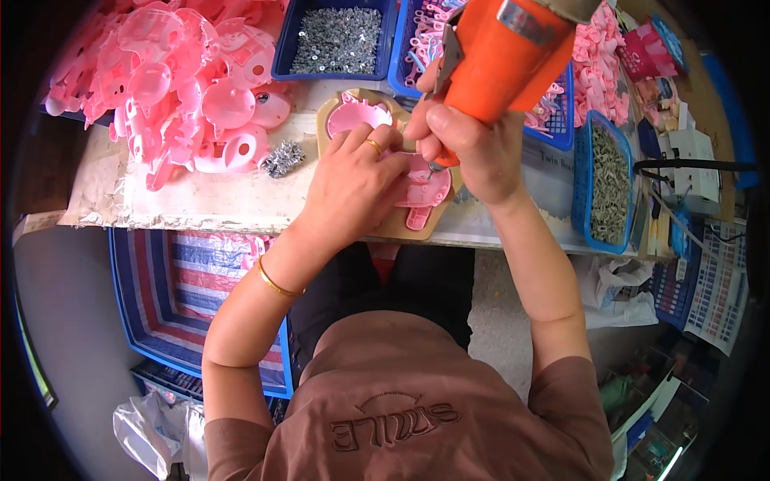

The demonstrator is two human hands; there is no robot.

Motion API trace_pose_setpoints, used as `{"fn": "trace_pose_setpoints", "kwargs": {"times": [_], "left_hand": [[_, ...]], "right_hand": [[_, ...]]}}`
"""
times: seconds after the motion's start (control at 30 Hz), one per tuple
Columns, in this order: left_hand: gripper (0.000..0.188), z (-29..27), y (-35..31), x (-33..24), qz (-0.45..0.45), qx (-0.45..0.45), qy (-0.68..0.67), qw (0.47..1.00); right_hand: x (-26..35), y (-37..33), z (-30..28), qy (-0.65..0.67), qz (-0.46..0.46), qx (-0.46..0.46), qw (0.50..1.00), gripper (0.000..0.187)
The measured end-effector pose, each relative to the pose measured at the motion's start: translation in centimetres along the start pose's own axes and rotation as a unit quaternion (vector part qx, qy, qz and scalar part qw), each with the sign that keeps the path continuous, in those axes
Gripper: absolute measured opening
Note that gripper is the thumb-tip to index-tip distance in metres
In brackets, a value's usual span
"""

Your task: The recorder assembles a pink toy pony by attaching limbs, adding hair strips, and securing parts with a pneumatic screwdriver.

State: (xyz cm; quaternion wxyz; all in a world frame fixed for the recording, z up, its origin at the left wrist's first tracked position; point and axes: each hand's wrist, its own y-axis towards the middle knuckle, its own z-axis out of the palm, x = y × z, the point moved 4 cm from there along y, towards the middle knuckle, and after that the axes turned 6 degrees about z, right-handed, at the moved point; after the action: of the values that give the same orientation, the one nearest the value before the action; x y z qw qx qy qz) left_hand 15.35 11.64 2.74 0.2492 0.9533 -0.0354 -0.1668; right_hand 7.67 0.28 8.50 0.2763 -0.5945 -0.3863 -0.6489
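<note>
One fisheye view, bright over the table, whose pale top verges on washed-out at left; light source unclear, with highlights on the pink shells and a glint on the bracelet. Tool without evident motion blur; below the table dimmer, trousers sunk to near black, lower right dark save one thin white streak. Corners black, table edge and blue crate bowed by distortion, sheet at right soft.

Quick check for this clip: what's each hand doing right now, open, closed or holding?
Left hand: over the pink plastic part; grip cannot be told.
Right hand: closed, holding the orange power driver.
</note>
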Motion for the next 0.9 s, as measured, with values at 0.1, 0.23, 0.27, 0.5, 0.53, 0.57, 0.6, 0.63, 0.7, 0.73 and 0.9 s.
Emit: {"fn": "trace_pose_setpoints", "kwargs": {"times": [0.1,0.23,0.27,0.5,0.53,0.57,0.6,0.63,0.7,0.73,0.9], "left_hand": [[0.009,0.11,0.06,-0.07,0.001,-0.011,-0.005,1.0],[0.009,0.06,0.11,0.01,-0.004,0.002,-0.016,1.0],[0.009,0.01,0.06,0.04,-0.005,-0.001,-0.018,1.0],[0.01,0.31,-0.06,0.12,-0.007,-0.009,-0.025,1.0],[0.01,0.27,-0.04,0.12,-0.007,-0.009,-0.024,1.0],[0.01,0.22,-0.04,0.08,-0.009,-0.009,-0.023,1.0],[0.01,0.17,-0.04,0.06,-0.012,-0.009,-0.023,1.0],[0.01,0.13,-0.05,0.04,-0.012,-0.009,-0.022,1.0],[0.01,0.11,-0.07,0.07,-0.013,-0.008,-0.025,1.0],[0.01,0.13,-0.09,0.06,-0.013,-0.008,-0.025,1.0],[0.009,0.26,-0.01,0.03,-0.017,-0.015,-0.023,0.999]], "right_hand": [[0.32,-0.16,-0.19,-0.002,-0.01,0.006,1.0,0.028],[0.41,-0.01,-0.34,-0.002,-0.023,-0.008,1.0,0.028],[0.3,0.02,-0.24,0.002,-0.021,-0.006,1.0,0.028],[0.3,-0.1,-0.06,-0.017,-0.008,0.0,1.0,0.029],[0.28,-0.03,-0.09,-0.016,-0.008,0.0,1.0,0.029],[0.24,0.04,-0.15,-0.019,-0.011,0.003,1.0,0.029],[0.22,0.07,-0.17,-0.022,-0.014,0.007,1.0,0.029],[0.22,0.03,-0.19,-0.021,-0.014,0.007,1.0,0.029],[0.17,0.05,-0.16,-0.019,-0.012,0.01,1.0,0.029],[0.19,0.01,-0.1,-0.019,-0.012,0.011,1.0,0.029],[0.14,0.04,0.05,-0.003,-0.013,0.009,1.0,0.028]]}}
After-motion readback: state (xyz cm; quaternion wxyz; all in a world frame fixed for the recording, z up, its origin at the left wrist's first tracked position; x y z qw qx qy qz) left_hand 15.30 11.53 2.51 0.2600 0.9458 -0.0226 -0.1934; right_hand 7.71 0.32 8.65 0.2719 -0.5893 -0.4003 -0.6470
